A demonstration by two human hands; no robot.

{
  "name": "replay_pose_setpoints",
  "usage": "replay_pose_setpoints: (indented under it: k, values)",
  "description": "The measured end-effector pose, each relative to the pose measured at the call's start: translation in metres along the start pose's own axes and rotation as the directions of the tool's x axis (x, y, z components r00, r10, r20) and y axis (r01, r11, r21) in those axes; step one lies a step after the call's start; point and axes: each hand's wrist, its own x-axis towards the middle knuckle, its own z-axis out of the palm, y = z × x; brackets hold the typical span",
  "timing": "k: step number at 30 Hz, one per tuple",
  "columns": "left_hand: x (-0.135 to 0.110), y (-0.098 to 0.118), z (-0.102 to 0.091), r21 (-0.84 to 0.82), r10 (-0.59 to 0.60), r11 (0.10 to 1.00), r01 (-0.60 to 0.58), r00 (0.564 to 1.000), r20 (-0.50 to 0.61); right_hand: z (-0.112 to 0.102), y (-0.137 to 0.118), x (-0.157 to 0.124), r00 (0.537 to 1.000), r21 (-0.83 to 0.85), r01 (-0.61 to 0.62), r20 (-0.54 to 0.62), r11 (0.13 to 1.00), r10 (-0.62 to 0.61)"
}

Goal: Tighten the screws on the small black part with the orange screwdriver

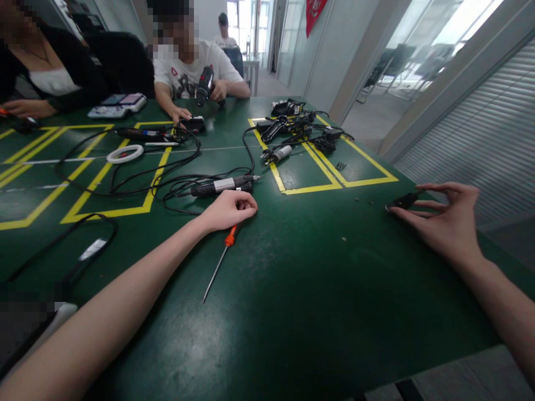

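My left hand [234, 210] is curled closed on the table. From under it comes the orange handle of a screwdriver [229, 238], its thin metal shaft slanting down toward me; the upper handle is hidden by the hand. Just beyond my knuckles lies a silver and black corded pen-like power tool [223, 185]. Over by the table's right edge, my right hand [453, 217] pinches a small dark part [403, 201] between thumb and fingers. Its exact kind I cannot make out. A small spring [341, 166] and tiny bits lie to the left of that hand.
Yellow tape [311, 189] marks boxes on the green table [292, 312]. Black cables and tool parts [288, 128] heap at the back. A white ring [125, 153] lies left. Across the table, a co-worker holds a drill [204, 86]; another person sits farther left.
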Motion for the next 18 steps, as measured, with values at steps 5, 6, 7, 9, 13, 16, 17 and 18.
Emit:
replay_pose_setpoints:
  k: [5,6,7,9,13,16,17,18]
  values:
    - [0.0002,-0.0001,-0.0001,-0.001,-0.001,1.0,0.001,1.0,0.001,0.0016,0.0,0.0009,0.995,0.089,-0.104,0.008,0.991,0.104]
    - [0.0003,-0.0001,-0.0002,0.0,0.0,1.0,0.0,1.0,0.001,0.0017,0.0,0.001,0.992,0.105,-0.124,0.022,0.987,0.122]
    - [0.0005,-0.0001,-0.0003,0.0,0.0,1.0,0.0,1.0,0.002,0.0018,-0.0001,0.001,0.99,0.121,-0.142,0.045,0.982,0.137]
    - [0.0007,-0.0001,-0.0003,-0.003,0.0,1.0,0.0,1.0,0.005,0.002,-0.0001,0.0012,0.988,0.13,-0.139,0.08,0.982,0.129]
    - [0.0007,-0.0001,0.0004,-0.003,0.001,1.0,-0.001,1.0,0.004,0.0012,0.0025,0.0036,0.995,0.021,-0.096,0.014,0.995,0.096]
    - [0.0003,0.0004,0.0008,0.008,0.002,1.0,-0.002,1.0,-0.001,0.0002,0.0064,0.0058,0.979,0.089,-0.201,0.046,0.976,0.197]
    - [0.0002,0.0007,0.0008,0.012,0.001,1.0,-0.001,1.0,-0.002,0.0,0.0076,0.0063,0.973,0.13,-0.224,0.077,0.966,0.216]
    - [0.0001,0.001,0.0008,0.015,0.001,1.0,-0.001,1.0,-0.003,0.0,0.0085,0.0066,0.97,0.161,-0.233,0.1,0.959,0.219]
